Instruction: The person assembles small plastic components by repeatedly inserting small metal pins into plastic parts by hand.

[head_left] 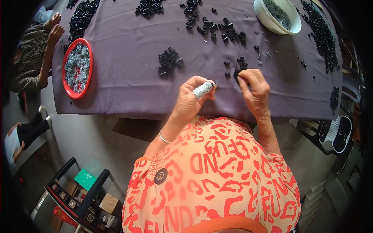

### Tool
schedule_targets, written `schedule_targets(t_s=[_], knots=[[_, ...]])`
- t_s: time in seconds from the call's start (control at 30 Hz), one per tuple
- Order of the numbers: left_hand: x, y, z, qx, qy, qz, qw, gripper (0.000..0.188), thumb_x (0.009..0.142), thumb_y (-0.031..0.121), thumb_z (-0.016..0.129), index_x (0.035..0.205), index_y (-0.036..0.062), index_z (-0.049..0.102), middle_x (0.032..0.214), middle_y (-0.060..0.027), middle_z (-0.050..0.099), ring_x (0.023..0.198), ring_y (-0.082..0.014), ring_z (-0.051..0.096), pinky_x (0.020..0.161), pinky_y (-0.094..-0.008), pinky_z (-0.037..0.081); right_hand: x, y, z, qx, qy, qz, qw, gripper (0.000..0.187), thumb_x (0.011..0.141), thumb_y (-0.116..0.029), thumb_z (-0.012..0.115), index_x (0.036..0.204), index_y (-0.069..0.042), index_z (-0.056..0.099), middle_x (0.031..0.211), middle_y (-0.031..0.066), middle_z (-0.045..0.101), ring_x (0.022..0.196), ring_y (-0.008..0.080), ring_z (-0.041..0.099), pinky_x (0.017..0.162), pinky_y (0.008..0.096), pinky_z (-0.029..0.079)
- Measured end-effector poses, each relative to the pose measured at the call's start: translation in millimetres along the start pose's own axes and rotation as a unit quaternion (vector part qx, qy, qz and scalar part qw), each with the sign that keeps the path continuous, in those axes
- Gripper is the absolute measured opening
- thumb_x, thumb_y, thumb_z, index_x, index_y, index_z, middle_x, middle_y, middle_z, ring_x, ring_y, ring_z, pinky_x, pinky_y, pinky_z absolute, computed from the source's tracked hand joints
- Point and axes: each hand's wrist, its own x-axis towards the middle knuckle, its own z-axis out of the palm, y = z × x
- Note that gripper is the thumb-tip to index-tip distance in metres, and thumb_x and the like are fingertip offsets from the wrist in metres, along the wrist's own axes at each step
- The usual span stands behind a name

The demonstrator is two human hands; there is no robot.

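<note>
My left hand (190,97) is closed just above the table's near edge, with a pale speckled wrap (203,90) on one digit. A small dark piece with a thin metallic tip (214,84) sticks out from its fingertips; its exact kind is too small to make out. To the right, my right hand (254,87) pinches a small black plastic part (237,74) at the tabletop. Just beyond those fingers lie several similar black parts (242,62). A heap of black plastic parts (169,61) sits beyond my left hand.
On the purple-grey cloth (128,77) stand a red tray (91,64) of small greyish pieces at left and a white bowl (272,27) of similar pieces at far right. Loose pins (268,54) and black heaps (324,35) lie about. Another person (35,54) works at the left edge.
</note>
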Motion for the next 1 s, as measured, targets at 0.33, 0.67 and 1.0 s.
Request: schedule_targets(t_s=[0.33, 0.67, 1.0], knots=[[-4, -5, 0, 0.040, 0.016, 0.003, 0.999, 0.007, 0.091, 0.006, 0.060, 0.096, 0.0022, 0.059, 0.096, -0.0102, 0.065, 0.082, -0.0156, 0.061, 0.076, -0.0297, 0.051, 3, 2, 25, -0.026, 0.032, -0.012, 0.999, 0.020, 0.078, 0.005, 0.064, 0.096, -0.002, 0.064, 0.097, 0.0113, 0.059, 0.083, 0.0248, 0.061, 0.073, 0.0328, 0.050], [-4, -3, -3, 0.061, 0.019, -0.005, 0.998, 0.017, 0.090, 0.015, 0.063, 0.099, 0.0022, 0.058, 0.116, -0.0166, 0.057, 0.094, -0.0192, 0.064, 0.079, -0.0304, 0.054, -8, 28, -14, -0.056, 0.111, 0.040, 0.991, 0.016, 0.080, 0.006, 0.063, 0.094, -0.002, 0.065, 0.094, 0.0081, 0.061, 0.079, 0.0178, 0.060, 0.067, 0.0271, 0.049], [-5, -4, -5, 0.066, 0.013, -0.004, 0.998, 0.022, 0.089, 0.018, 0.065, 0.101, 0.0012, 0.057, 0.126, -0.0236, 0.051, 0.102, -0.0230, 0.063, 0.081, -0.0301, 0.054, 6, 17, 16, -0.043, 0.013, -0.035, 0.998, 0.026, 0.073, 0.002, 0.068, 0.098, -0.003, 0.065, 0.099, 0.0096, 0.060, 0.094, 0.0263, 0.057, 0.082, 0.0354, 0.047]])
